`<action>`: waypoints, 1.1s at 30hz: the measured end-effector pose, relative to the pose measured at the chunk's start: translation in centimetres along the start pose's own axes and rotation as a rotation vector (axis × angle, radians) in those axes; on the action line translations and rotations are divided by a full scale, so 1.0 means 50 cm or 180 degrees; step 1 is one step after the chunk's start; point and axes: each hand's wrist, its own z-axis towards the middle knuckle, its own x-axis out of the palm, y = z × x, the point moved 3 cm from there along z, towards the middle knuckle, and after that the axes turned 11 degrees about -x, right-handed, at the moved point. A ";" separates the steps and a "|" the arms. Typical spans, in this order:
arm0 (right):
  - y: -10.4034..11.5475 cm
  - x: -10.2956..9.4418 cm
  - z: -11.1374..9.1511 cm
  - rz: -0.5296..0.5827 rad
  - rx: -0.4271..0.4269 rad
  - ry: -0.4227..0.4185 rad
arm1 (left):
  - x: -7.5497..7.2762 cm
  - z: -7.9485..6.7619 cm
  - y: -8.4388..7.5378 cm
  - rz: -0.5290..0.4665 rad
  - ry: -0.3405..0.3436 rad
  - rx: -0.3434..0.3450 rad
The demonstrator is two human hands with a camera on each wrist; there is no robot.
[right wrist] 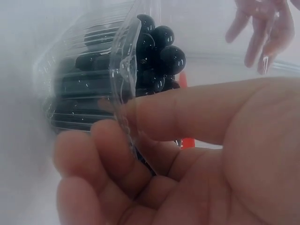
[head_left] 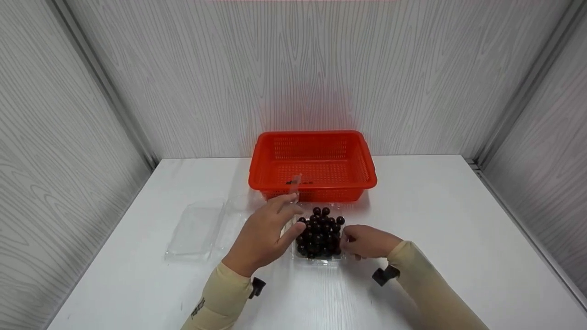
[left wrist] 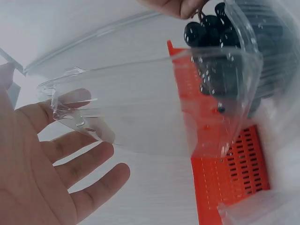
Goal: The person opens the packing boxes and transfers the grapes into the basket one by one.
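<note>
A clear plastic clamshell box [head_left: 324, 263] on the white table holds a heap of dark, shiny grapes [head_left: 318, 238]. Its transparent lid [left wrist: 140, 108] stands raised on the side toward the basket. My left hand [head_left: 262, 236] is at the box's left, fingers spread and mostly straight, some of them touching the lid's edge from behind. At the right side, my right hand [head_left: 367, 241] pinches the box's rim [right wrist: 124, 79] between thumb and curled fingers, close to the grapes. A few grapes rise above the rim.
A red perforated plastic basket [head_left: 312, 195] stands just behind the box, near the back wall. To the left lies another clear plastic container [head_left: 195, 227], spread open on the table. Pale wood-grain walls [head_left: 302, 68] enclose the table at the back and sides.
</note>
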 end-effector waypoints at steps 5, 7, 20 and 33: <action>-0.002 0.000 0.000 0.0055 -0.0031 0.0035 | -0.022 -0.009 0.027 0.0093 -0.0214 -0.0126; -0.003 0.000 0.000 0.0060 -0.0038 0.0043 | -0.030 -0.014 0.038 0.0129 -0.0313 -0.0180; -0.006 0.000 0.001 0.0068 0.0044 0.0034 | -0.056 -0.027 0.084 0.0476 -0.0375 -0.0767; 0.001 -0.003 0.000 -0.0016 -0.0068 0.0008 | -0.062 -0.033 0.106 0.0741 0.0145 -0.1376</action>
